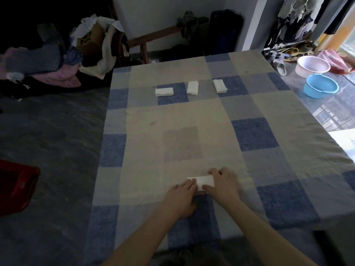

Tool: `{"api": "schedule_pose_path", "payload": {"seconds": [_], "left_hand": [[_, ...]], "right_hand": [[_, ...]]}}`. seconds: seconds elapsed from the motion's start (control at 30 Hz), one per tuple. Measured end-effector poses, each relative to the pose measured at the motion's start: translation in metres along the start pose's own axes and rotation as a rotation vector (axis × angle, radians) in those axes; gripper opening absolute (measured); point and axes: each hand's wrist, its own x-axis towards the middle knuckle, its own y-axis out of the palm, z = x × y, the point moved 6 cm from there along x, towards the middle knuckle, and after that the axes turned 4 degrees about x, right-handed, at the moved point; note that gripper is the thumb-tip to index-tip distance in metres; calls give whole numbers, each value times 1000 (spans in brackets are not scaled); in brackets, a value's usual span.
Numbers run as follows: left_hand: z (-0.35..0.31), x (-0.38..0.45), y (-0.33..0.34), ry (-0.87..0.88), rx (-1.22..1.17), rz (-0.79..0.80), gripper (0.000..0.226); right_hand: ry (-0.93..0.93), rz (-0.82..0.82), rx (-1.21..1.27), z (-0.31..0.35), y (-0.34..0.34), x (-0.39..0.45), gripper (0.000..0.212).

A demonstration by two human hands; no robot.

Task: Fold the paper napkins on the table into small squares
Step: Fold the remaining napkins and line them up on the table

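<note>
A person works a paper napkin (204, 181) at the near edge of a table (288, 131) draped in a blue-and-cream checked cloth, both hands on the white strip. The left hand (182, 196) lies nearly flat, its straight fingers pressing down on the napkin's left end. The right hand (223, 184) curls over the right end, thumb at the near edge and fingers at the far edge, apparently pinching the paper between them.

The napkin appears already folded to a narrow rectangle, so the step in hand looks like the last fold toward a square. Doing it well likely means keeping the left fingers planted as an anchor, bringing the right end across so the edges meet squarely, then running a firm crease along the fold so the soft paper does not spring back.

Three folded napkins (192, 88) sit in a row near the far side of the table, well apart from the hands.

On the floor to the right stand two basins: a blue one (319, 88) and, beyond it, a white one (312, 66). Both appear empty, though the white basin's bottom is partly hidden.
</note>
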Motion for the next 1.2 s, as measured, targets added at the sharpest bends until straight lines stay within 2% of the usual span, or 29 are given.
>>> {"api": "schedule_pose_path", "payload": {"seconds": [0.17, 0.33, 0.47, 0.57, 0.7, 0.8, 0.9, 1.0, 1.1, 1.2], "left_hand": [[2, 5, 2, -57, 3, 16, 66], [-11, 12, -11, -108, 76, 24, 50], [-19, 8, -6, -153, 45, 14, 63], [-18, 5, -1, -171, 59, 69, 72], [-19, -1, 1, -184, 88, 71, 73], [-15, -8, -13, -171, 104, 14, 58], [8, -24, -39, -207, 125, -69, 42], [50, -49, -58, -286, 120, -87, 34], [96, -79, -73, -348, 135, -94, 32], [143, -117, -85, -387, 129, -110, 31]], "right_hand": [[8, 35, 78, -17, -5, 7, 37], [-5, 151, 87, -1, -5, 20, 33], [49, 218, 169, 5, -5, 30, 39], [49, 288, 49, 8, -6, 33, 37], [63, 274, 71, 11, -9, 27, 30], [16, 224, 94, 23, -15, 14, 19], [-64, 147, 123, 47, -33, 4, 15], [-158, 91, 140, 85, -51, -1, 11], [-244, 57, 140, 137, -57, -7, 28], [-311, 51, 102, 191, -45, -11, 28]]}}
